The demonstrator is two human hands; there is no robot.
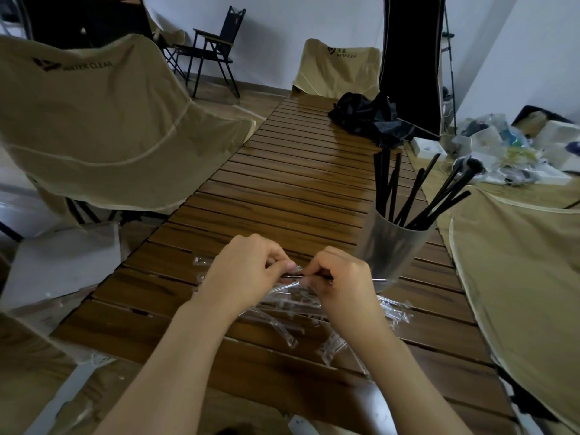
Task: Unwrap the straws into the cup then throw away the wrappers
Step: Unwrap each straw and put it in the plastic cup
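Between left hand and right hand: wrapped straw, pinched.

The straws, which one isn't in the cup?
The black straw pinched between the left hand and right hand; the other straws stand in the cup.

**A dim room of camp furniture**

A long slatted wooden bench runs away from the viewer toward a plain white wall. Tan fabric camp chairs printed "WATER CLEAR" stand around it: one at the left, one at the far end, and tan fabric at the right. A black folding chair stands near the wall on a wood-look floor. A crumpled black cloth lies on the bench's far right part, beside a tall black panel. Boxes and plastic clutter pile up at the right. The light is soft and subdued.
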